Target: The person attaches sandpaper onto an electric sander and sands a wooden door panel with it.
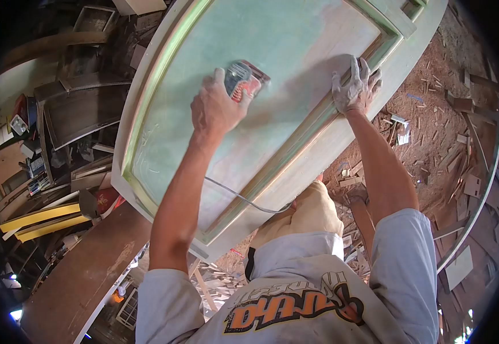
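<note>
A large wooden panel (295,63) with a pale green, partly worn surface and raised moulding lies in front of me. My left hand (218,106) is wrapped round a red and dark power sander (241,80), which rests on the flat green field. The sander looks slightly blurred. From below my left forearm a grey cord (232,191) runs across the panel to its near edge. Dusty with powder, my right hand (357,89) lies spread on the moulding (325,112) at the panel's right side and holds nothing.
Wood scraps and shavings (427,137) cover the floor at the right, beside a long curved strip (486,198). Stacked boards and frames (83,112) stand at the left, near yellow strips (49,221). A brown curved board (89,269) lies at the lower left.
</note>
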### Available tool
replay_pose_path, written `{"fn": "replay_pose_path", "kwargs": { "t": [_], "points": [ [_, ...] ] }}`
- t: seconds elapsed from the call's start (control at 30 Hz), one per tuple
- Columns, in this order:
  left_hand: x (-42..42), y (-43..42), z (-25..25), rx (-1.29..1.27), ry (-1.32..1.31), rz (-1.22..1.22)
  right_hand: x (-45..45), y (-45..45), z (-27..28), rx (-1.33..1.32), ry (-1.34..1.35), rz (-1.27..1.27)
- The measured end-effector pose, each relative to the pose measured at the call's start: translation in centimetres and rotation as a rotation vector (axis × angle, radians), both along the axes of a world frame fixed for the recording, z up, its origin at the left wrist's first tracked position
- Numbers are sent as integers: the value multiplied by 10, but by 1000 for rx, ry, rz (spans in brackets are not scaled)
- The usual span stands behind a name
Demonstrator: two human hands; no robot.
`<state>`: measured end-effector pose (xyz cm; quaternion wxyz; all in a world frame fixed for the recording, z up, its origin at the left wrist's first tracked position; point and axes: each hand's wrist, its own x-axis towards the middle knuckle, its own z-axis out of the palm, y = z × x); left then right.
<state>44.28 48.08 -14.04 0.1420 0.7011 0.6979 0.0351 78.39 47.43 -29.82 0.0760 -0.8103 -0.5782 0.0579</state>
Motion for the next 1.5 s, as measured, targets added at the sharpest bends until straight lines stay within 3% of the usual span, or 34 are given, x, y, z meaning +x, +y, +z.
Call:
{"fn": "replay_pose_path", "kwargs": {
  "t": [0.17, 0.33, 0.5, 0.6, 0.67, 0.7, 0.73, 0.77, 0.8, 0.87, 0.93, 0.97, 1.07, 1.1, 1.17, 1.23, 1.27, 1.33, 1.37, 1.43, 1.5],
  "points": [
    [-36, 67, -13, 60, 89, 5, 2, 0, -8, 36, -11, -15],
    [-66, 96, -15, 15, 146, 161, 2, 0, -4, 29, -14, -5],
    [-58, 43, -11, 2, 77, 214, 2, -1, 2, 6, 19, 6],
    [-37, 8, -4, -77, -54, 376, 2, -5, -7, 12, 16, 53],
    [-27, -7, -9, -104, -274, 516, -16, -2, 20, -89, 44, 46],
    [-22, -12, -15, -88, -296, 564, -32, -12, 39, 154, 104, 220],
    [-16, -14, -23, -92, -385, 653, -55, -10, 64, 192, 156, 379],
    [-10, -14, -30, -92, -477, 742, -92, -11, 101, -2, 255, 378],
    [-4, -14, -34, -112, -702, 791, -123, -10, 138, -208, 600, 362],
    [15, -12, -76, -25, -867, 768, -173, 3, 162, -262, 699, 430],
    [46, 1, -99, 120, -1296, 854, -211, 37, 184, -368, 824, 541],
    [60, 3, -89, 148, -1567, 918, -216, 57, 167, -412, 904, 485],
    [86, 2, -63, 315, -2518, 1195, -234, 69, 174, -560, 743, 384],
    [81, -12, -56, 333, -2546, 1207, -241, 64, 171, -451, 570, 427],
    [49, -61, -54, 303, -1864, 758, -254, 55, 160, -219, 234, 513],
    [4, -122, -70, 143, -1342, 797, -271, 49, 153, -173, 188, 574],
    [-20, -158, -96, 422, -1052, 781, -290, 34, 164, -269, 223, 578],
    [-88, -233, -112, 518, -580, 926, -320, 8, 165, -362, 226, 620],
    [-128, -274, -149, 626, -269, 833, -334, -4, 162, -363, 190, 663],
    [-188, -348, -178, 500, -113, 904, -360, -33, 168, -408, 204, 740],
    [-217, -384, -162, 351, 20, 864, -382, -59, 163, -475, 251, 802]
  ]
}}
